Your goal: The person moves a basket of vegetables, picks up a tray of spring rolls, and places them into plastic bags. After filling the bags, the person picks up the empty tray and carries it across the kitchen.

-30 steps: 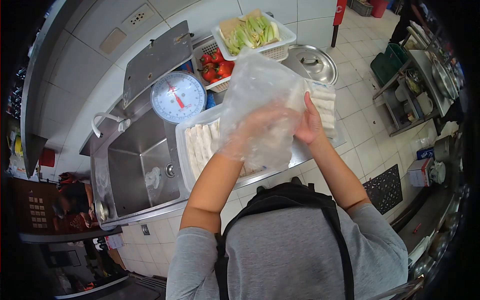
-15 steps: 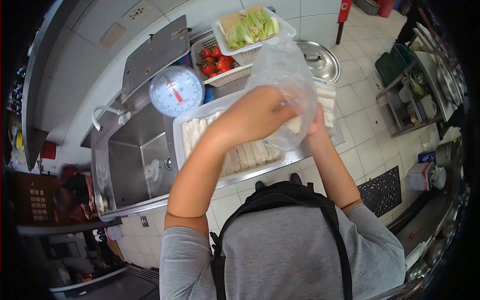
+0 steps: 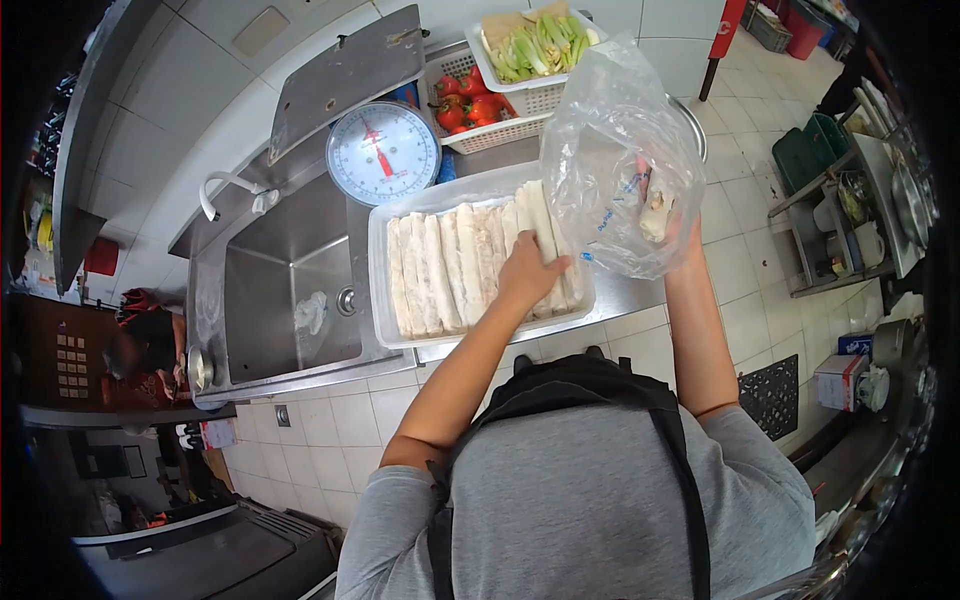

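Note:
My left hand (image 3: 530, 272) is over a translucent plastic tub (image 3: 382, 318), its thumb spread away from the fingers, resting on pale, flour-dusted rolls (image 3: 455, 265). Several of these long rolls lie side by side in the tub. To the right, my right hand (image 3: 685, 245) holds up a clear plastic bag (image 3: 590, 130) with blue print. Its fingers are partly hidden behind the film. Inside the bag, a pale roll-like piece (image 3: 656, 215) shows near that hand.
Behind the tub are a dial scale (image 3: 384, 155), a basket of red tomatoes (image 3: 470, 108) and a container of cut green vegetables (image 3: 535, 48). A steel sink (image 3: 290, 300) with a faucet (image 3: 212, 190) lies left. A metal lid (image 3: 692, 125) shows partly behind the bag. Another person (image 3: 150, 350) is far left.
My left hand has left the bag and moved down and left onto the rolls. The bag now hangs from my right hand, farther right, and the view has shifted slightly.

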The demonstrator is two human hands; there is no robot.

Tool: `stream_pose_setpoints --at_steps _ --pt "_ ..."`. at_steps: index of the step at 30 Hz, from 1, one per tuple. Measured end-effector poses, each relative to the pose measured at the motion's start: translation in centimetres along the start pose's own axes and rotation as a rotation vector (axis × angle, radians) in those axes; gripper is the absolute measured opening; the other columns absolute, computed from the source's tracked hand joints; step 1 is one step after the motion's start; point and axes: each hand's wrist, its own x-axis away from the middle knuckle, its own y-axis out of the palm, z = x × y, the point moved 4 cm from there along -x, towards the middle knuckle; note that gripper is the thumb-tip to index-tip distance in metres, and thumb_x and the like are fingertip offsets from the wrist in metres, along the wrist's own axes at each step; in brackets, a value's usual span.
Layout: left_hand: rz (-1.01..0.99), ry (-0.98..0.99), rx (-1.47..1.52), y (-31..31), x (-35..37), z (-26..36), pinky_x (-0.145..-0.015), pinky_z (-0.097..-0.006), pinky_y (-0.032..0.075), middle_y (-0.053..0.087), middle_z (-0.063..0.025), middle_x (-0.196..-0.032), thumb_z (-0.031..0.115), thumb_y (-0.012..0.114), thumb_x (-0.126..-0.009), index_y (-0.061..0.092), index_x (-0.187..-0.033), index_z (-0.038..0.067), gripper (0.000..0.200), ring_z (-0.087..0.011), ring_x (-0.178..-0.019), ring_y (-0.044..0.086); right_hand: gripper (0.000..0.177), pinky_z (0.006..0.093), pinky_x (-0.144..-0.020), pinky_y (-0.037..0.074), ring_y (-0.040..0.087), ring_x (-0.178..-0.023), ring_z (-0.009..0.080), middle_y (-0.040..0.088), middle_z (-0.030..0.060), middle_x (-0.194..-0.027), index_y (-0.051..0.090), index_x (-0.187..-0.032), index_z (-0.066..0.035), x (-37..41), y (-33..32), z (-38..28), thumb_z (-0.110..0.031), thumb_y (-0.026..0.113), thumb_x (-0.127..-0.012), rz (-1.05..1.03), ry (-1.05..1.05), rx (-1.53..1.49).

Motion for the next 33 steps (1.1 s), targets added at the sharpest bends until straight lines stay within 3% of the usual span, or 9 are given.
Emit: stream_pose_setpoints --at_steps 2,5,8,11,17,20,23,26,33 --pt "-0.056 -0.008 0.143 1.0 -0.4 0.1 -0.099 -0.0443 0.047 0.046 -0.0302 -0.135 0.038 0.081 -0.072 0.026 -0.143 -0.005 0.1 -0.0419 -0.122 0.053 0.043 0.0478 -0.097 0.056 0.06 -0.119 0.0357 0.053 0.0208 -0.138 0.049 -0.136 0.001 0.1 -0.6 0.2 -0.025 0.048 -0.102 0.025 0.007 -0.003" --pt "0.027 0.134 -0.045 1.4 -0.2 0.9 -0.103 -0.0457 0.044 0.036 -0.029 -0.139 0.033 0.084 -0.065 0.017 -0.147 -0.004 0.112 -0.043 -0.13 0.042 0.042 0.0478 -0.1 0.053 0.06 -0.118 0.0349 0.056 0.0208 -0.134 0.051 -0.134 0.002 0.0 -0.5 0.7 -0.025 0.047 -0.102 -0.017 0.051 -0.016" --pt "-0.015 0.066 -0.056 1.3 -0.3 1.6 -0.106 -0.0467 0.042 0.029 -0.0262 -0.14 0.027 0.084 -0.061 0.013 -0.149 -0.002 0.117 -0.0434 -0.133 0.034 0.042 0.047 -0.104 0.048 0.06 -0.118 0.0325 0.061 0.021 -0.129 0.053 -0.131 0.005 0.2 0.6 1.3 -0.024 0.044 -0.102 -0.094 0.102 -0.025" --pt "-0.031 -0.022 -0.033 1.2 0.2 2.8 -0.107 -0.0453 0.041 0.031 -0.0252 -0.139 0.025 0.084 -0.059 0.016 -0.147 0.0 0.114 -0.0424 -0.131 0.035 0.042 0.0473 -0.105 0.047 0.06 -0.118 0.0325 0.061 0.0206 -0.129 0.054 -0.131 0.005 0.1 0.2 0.8 -0.024 0.043 -0.102 -0.103 0.113 -0.019" --pt "0.018 0.015 -0.075 1.1 1.0 3.3 -0.104 -0.0475 0.043 0.029 -0.0263 -0.142 0.019 0.08 -0.063 0.025 -0.143 0.001 0.098 -0.0445 -0.132 0.035 0.041 0.0474 -0.105 0.047 0.06 -0.118 0.032 0.061 0.0198 -0.129 0.054 -0.13 0.004 0.5 -0.4 0.4 -0.024 0.044 -0.102 -0.037 0.11 -0.049" --pt "0.126 0.185 -0.178 0.5 0.8 1.2 -0.103 -0.0486 0.043 0.027 -0.027 -0.145 0.018 0.076 -0.068 0.033 -0.14 -0.002 0.086 -0.0453 -0.133 0.034 0.041 0.0472 -0.105 0.047 0.06 -0.118 0.0318 0.061 0.0196 -0.13 0.054 -0.131 0.004 0.4 0.2 0.2 -0.023 0.044 -0.102 -0.027 0.097 -0.034" --pt "0.106 0.118 -0.141 -0.1 1.6 2.6 -0.104 -0.0481 0.042 0.028 -0.0272 -0.146 0.022 0.074 -0.073 0.039 -0.138 -0.001 0.077 -0.0445 -0.132 0.035 0.041 0.0475 -0.105 0.047 0.059 -0.12 0.032 0.06 0.0195 -0.131 0.054 -0.132 0.003 0.6 -1.1 0.0 -0.023 0.044 -0.102 -0.012 0.11 -0.053" --pt "0.042 0.042 -0.479 0.2 2.3 4.0 -0.101 -0.0477 0.044 0.033 -0.0266 -0.142 0.025 0.071 -0.077 0.038 -0.142 0.004 0.076 -0.0436 -0.131 0.038 0.042 0.0479 -0.107 0.046 0.058 -0.122 0.0323 0.059 0.0197 -0.133 0.053 -0.133 0.004 0.1 -1.5 0.4 -0.024 0.045 -0.102 -0.083 0.155 -0.079" --pt "0.061 -0.019 -0.266 -2.5 1.3 1.7 -0.095 -0.048 0.048 0.044 -0.0261 -0.128 0.02 0.072 -0.076 0.031 -0.143 0.009 0.079 -0.0428 -0.122 0.048 0.044 0.0486 -0.108 0.044 0.056 -0.124 0.0332 0.056 0.0206 -0.136 0.049 -0.136 0.004 -0.7 -2.2 0.7 -0.024 0.046 -0.102 0.028 0.151 -0.087"
